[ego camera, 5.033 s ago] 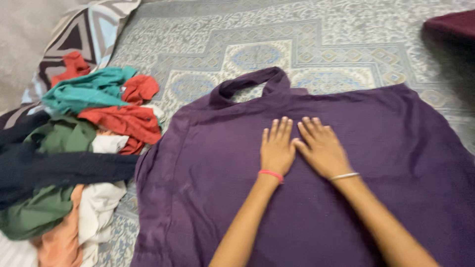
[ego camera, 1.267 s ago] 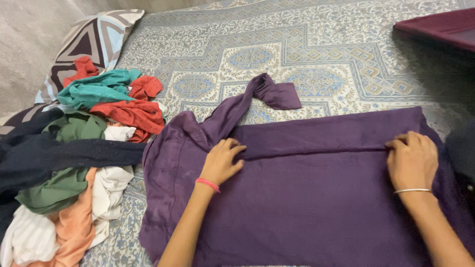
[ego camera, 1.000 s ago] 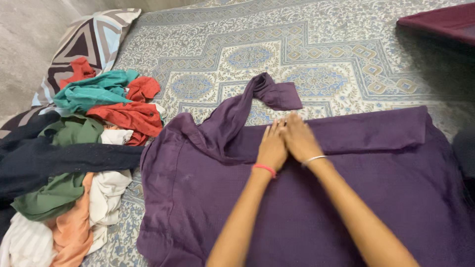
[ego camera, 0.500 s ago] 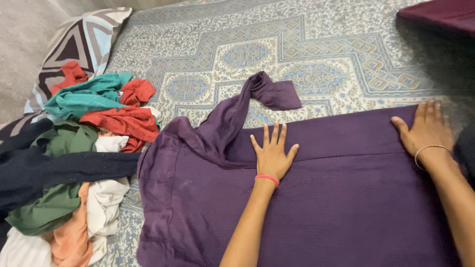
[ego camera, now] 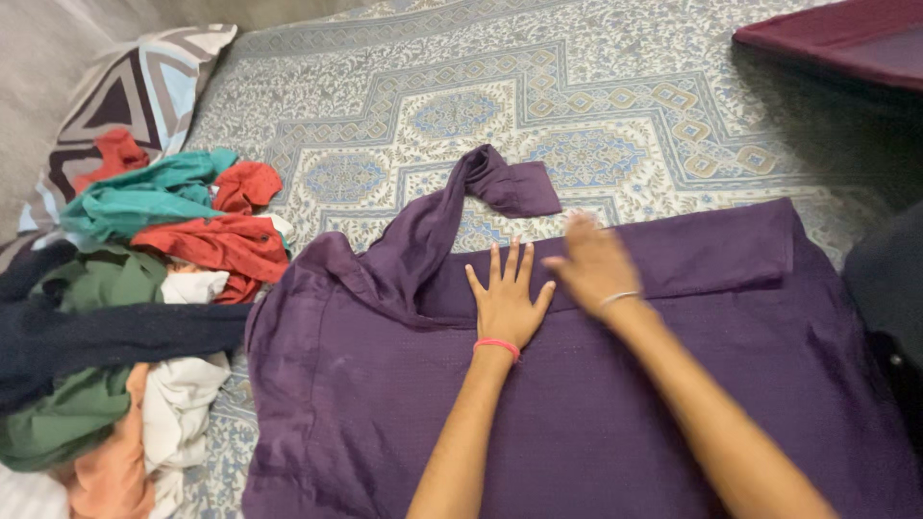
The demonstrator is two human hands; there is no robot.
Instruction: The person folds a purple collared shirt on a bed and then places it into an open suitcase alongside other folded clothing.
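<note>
Starting at the far left, a patterned pillow (ego camera: 130, 91) leans at the edge of the bedspread (ego camera: 538, 86), and below it sits a heap of clothes (ego camera: 125, 308) in teal, red, green, dark navy, white and peach, touching the left edge of the purple garment (ego camera: 615, 413). That garment lies spread across the patterned bedspread in front of the person, its top strip folded down over the body, with one sleeve (ego camera: 481, 197) trailing up and away from the left shoulder onto the bedspread. Just right of the sleeve's base, the left hand (ego camera: 507, 298) lies flat on the folded strip, palm down, fingers spread apart, gripping nothing; a red band circles its wrist. Just beside it, the right hand (ego camera: 591, 264) is blurred over the same fold, open rather than clenched, a thin bangle on its wrist; whether it presses the cloth cannot be told. At the far upper right, a dark maroon cloth (ego camera: 846, 43) rests on the bedspread, well apart from both hands.
</note>
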